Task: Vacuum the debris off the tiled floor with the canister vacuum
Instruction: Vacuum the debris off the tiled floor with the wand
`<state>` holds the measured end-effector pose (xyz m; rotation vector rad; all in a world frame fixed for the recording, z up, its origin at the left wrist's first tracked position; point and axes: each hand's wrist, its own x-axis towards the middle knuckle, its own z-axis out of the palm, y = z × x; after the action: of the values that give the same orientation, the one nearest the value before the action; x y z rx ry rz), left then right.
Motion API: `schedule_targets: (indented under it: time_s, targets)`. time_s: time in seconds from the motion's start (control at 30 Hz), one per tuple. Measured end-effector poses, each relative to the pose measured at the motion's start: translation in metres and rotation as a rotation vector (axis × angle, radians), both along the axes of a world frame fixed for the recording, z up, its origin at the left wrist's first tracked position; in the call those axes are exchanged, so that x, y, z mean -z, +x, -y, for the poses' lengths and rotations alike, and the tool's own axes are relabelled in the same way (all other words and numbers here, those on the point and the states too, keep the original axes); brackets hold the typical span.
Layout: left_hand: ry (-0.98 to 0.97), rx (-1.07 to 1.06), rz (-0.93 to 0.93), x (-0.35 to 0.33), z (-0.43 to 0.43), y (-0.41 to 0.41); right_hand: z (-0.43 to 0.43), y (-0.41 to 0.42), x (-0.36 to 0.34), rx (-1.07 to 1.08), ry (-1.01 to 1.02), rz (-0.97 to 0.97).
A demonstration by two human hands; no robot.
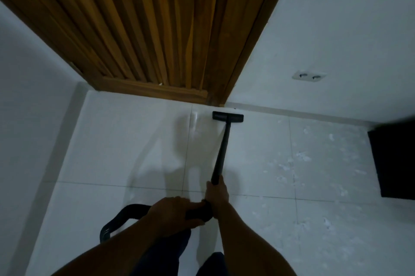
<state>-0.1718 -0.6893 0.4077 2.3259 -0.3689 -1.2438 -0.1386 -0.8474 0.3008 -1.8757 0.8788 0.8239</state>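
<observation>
The right hand (217, 190) is wrapped round the black wand (222, 152) of the vacuum, fingers curled about the tube at its lower end, the forearm reaching up from the bottom of the view. Just behind it, the left hand (173, 210) lies over the dark grip (199, 211) at the wand's near end, fingers curled down round it and the thumb side toward the right wrist. The two hands sit close together, almost touching.

From the right hand the wand runs forward and slightly to the right, down to the flat black floor head (228, 116). The head rests on the white tiled floor (125, 145), just in front of the skirting and close beside the right-hand foot of the wooden door frame (242, 55). A black hose (121, 217) curves out from under the left forearm and loops down to the left. The body of the vacuum is out of view.

The debris (303, 156) - pale flecks and small clumps - lies scattered over the tiles to the right of the wand, well apart from the floor head, and spreads toward a dark box-like object (395, 163) at the right edge.

The slatted wooden door (146, 28) fills the upper middle. On the pale wall (336, 28) to its right sits a white socket (308, 75). The person's dark trouser legs (166, 253) show at the bottom between the forearms.
</observation>
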Motion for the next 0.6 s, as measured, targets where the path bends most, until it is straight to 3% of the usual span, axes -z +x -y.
schedule_targets:
  time_s: [0.2,0.6]
  targets:
    - [-0.010,0.027,0.053,0.007,0.001,0.004,0.004,0.005,0.001,0.108,0.009,-0.007]
    - [-0.047,-0.073,0.117,0.019,0.025,0.032,0.017,0.058,0.008,-0.096,0.010,-0.010]
